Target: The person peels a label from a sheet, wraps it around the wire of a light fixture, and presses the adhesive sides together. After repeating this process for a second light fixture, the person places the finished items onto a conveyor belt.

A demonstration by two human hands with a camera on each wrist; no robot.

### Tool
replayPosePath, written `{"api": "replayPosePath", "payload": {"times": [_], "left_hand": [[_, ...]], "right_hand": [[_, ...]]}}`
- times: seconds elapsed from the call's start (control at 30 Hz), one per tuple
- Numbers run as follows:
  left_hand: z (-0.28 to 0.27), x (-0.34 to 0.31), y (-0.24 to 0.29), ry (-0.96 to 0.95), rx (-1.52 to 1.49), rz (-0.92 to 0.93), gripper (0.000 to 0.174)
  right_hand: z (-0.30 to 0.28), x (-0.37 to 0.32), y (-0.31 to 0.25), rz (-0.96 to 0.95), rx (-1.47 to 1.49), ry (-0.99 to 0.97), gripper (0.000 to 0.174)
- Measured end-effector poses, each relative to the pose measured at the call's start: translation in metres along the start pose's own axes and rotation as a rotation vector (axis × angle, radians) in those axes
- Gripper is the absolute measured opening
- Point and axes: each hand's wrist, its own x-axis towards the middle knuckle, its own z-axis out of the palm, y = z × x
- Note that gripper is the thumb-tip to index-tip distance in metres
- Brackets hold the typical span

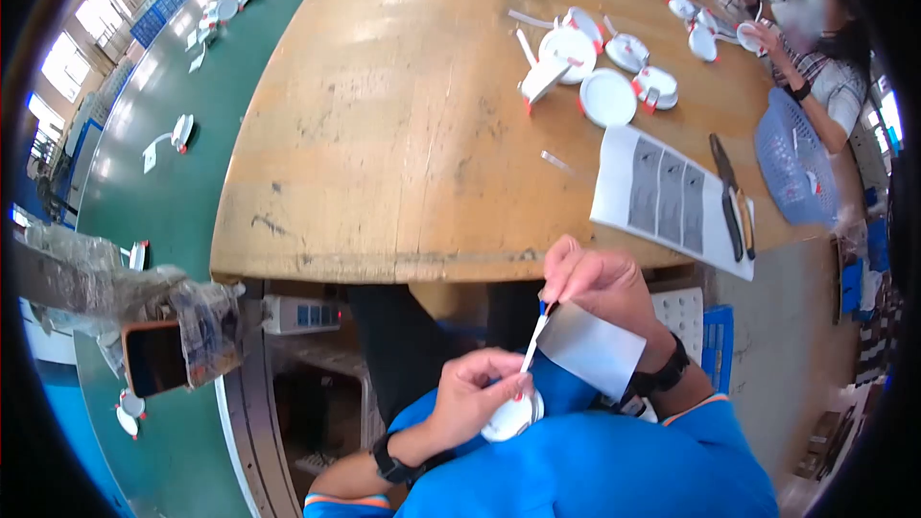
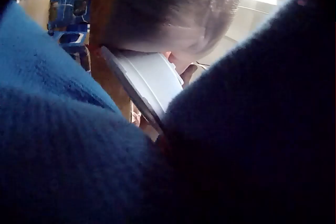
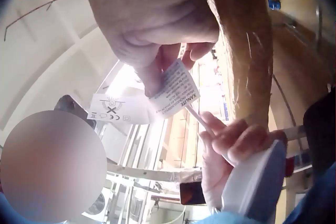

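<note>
Round white fixture was held just off the near edge of the bench; its cable was pinched by the left hand, the label by the right hand — apparently to keep the cable straight.

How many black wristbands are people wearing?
3: one band behind the left hand, another behind the right hand, a third on the wrist of the other person. Some may be hidden.
</note>
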Motion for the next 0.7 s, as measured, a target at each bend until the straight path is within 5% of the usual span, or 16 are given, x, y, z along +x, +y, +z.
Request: {"api": "replayPosePath", "payload": {"times": [0.07,0.13,0.4,0.53,0.7], "left_hand": [[0.000,0.001,-0.004,0.121,0.002,-0.055,0.013],[-0.003,0.006,-0.005,0.258,0.007,0.077,0.013],[0.013,0.013,-0.007,0.263,0.000,0.105,0.024],[0.013,0.008,-0.013,0.257,-0.034,0.080,0.027],[0.017,0.003,-0.004,0.239,-0.034,0.024,0.017]], "right_hand": [[-0.004,0.003,-0.013,-0.051,-0.080,0.006,0.004],[-0.001,0.004,-0.026,-0.094,-0.173,0.032,0.005],[0.011,-0.006,-0.035,0.279,-0.563,-0.270,0.011],[0.012,-0.016,-0.022,0.452,-0.553,-0.150,0.010],[0.010,-0.018,-0.025,0.388,-0.610,0.008,0.009]]}}
